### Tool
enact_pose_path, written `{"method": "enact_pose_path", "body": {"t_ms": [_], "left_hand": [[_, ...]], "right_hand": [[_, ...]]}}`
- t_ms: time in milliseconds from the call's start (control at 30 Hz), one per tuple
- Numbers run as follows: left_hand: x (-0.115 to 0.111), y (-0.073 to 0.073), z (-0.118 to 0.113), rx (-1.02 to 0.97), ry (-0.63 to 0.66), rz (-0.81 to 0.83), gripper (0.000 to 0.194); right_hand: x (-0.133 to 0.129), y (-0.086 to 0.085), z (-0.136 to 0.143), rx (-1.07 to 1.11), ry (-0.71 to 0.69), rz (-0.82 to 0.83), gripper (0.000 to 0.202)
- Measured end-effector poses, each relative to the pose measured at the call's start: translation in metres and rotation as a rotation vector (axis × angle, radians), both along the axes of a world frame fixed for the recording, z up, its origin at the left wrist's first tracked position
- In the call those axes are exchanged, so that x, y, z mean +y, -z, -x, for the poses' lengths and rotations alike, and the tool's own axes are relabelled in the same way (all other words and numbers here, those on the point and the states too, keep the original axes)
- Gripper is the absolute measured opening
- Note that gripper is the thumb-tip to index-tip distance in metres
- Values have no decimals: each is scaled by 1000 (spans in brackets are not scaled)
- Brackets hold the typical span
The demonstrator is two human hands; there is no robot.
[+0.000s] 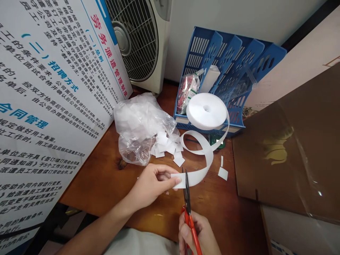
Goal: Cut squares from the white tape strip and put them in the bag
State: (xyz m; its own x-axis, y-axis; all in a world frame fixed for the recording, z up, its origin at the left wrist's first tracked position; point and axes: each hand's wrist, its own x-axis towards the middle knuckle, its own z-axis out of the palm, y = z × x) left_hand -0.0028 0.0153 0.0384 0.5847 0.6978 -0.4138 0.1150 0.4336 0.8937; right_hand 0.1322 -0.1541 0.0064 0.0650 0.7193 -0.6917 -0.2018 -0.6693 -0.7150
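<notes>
My left hand (152, 184) pinches the free end of a white strip (198, 176) between thumb and fingers. The strip loops up and back to a white roll (198, 118) in front of the blue file rack. In my right hand (198, 232) are scissors (187, 198) with red handles and dark blades. Their blades stand slightly apart across the strip, just right of my left thumb. Beyond my left hand, several cut white squares (166, 143) lie heaped at the mouth of a clear plastic bag (143, 120) that holds more white pieces.
The blue file rack (230, 63) holds a packet (187, 92) and a white box (211, 78). A fan (138, 39) stands at the back. A printed board (53, 88) leans on the left, a brown box (287, 152) on the right. One loose square (223, 173) lies on the wooden table (159, 209).
</notes>
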Motion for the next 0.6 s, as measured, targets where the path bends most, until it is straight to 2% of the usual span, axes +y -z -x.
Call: {"method": "enact_pose_path", "body": {"t_ms": [600], "left_hand": [[5,4,1,-34,12,47,28]], "right_hand": [[2,14,-7,-68,-98,1,58]]}}
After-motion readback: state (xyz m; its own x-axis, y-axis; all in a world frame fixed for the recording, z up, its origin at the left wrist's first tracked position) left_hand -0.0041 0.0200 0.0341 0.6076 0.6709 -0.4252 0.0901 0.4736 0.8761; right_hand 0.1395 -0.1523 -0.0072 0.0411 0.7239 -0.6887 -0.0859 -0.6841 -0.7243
